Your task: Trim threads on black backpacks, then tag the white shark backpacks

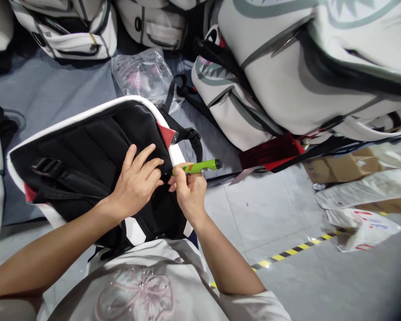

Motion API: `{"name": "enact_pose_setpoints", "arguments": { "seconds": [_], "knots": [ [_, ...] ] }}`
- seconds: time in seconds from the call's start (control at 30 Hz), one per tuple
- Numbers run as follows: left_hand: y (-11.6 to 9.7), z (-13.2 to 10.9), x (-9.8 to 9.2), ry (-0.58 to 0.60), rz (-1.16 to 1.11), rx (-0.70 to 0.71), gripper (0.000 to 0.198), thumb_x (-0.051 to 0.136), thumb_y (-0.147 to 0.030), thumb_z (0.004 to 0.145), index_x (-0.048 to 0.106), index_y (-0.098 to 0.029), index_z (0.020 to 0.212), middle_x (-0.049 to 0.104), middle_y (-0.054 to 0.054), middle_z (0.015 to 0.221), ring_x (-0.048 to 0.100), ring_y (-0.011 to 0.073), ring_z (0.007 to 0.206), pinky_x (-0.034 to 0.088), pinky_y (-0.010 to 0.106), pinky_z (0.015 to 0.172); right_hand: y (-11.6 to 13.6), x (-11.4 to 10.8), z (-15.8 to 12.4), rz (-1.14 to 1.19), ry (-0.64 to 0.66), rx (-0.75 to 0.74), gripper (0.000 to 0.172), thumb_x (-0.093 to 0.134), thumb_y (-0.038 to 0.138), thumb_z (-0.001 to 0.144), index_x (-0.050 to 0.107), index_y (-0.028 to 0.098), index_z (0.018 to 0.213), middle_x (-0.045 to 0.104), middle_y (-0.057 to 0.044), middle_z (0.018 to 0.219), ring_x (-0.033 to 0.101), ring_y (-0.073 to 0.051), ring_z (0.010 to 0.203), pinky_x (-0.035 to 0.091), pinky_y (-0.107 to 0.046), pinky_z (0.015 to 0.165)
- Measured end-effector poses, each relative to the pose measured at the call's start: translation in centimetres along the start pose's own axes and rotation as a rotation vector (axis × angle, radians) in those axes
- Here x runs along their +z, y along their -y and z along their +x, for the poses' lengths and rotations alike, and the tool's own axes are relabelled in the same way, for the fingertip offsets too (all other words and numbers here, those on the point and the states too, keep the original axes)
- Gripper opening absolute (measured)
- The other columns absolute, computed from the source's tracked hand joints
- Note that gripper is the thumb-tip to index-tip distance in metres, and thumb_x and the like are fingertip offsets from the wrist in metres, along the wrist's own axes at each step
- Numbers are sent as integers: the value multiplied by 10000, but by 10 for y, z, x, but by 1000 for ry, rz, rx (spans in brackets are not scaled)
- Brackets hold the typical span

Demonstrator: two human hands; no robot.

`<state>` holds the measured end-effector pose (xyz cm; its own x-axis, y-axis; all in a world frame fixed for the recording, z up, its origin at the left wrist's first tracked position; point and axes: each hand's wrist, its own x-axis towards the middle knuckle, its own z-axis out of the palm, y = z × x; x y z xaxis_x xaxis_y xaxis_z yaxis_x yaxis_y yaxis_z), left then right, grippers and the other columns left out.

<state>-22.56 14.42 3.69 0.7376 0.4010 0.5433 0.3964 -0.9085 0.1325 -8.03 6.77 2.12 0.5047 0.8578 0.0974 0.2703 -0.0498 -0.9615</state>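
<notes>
A black backpack [87, 147] with a white rim and red corner patches lies back-side up on my lap. My left hand [137, 180] rests on its black padding near the right edge, fingers curled and pinching the fabric. My right hand [187, 189] is closed round a green tool [200, 167] with a dark tip at its far end, held sideways against the bag's edge, right beside my left fingertips. What the near end of the tool touches is hidden by my fingers.
Several white and grey backpacks with shark-mouth prints [287, 67] are piled at the back and right. A clear plastic bag [143, 73] lies behind the black backpack. Cardboard and plastic wrappers [361, 187] sit on the grey floor at the right, by a yellow-black tape line [297, 247].
</notes>
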Motion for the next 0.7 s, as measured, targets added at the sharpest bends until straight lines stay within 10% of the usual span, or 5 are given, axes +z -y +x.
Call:
{"name": "enact_pose_setpoints", "arguments": {
  "seconds": [0.7],
  "knots": [
    [3, 1, -2, 55, -61, -38, 41, 590, -234, 934, 612, -239, 899, 717, 36, 1193, 495, 308, 1381, 251, 651, 1219, -2, -7, -11, 155, 28, -16, 236, 621, 427, 939, 599, 216, 1042, 684, 10, 786, 645, -117, 580, 549, -270, 580]
  ]
}}
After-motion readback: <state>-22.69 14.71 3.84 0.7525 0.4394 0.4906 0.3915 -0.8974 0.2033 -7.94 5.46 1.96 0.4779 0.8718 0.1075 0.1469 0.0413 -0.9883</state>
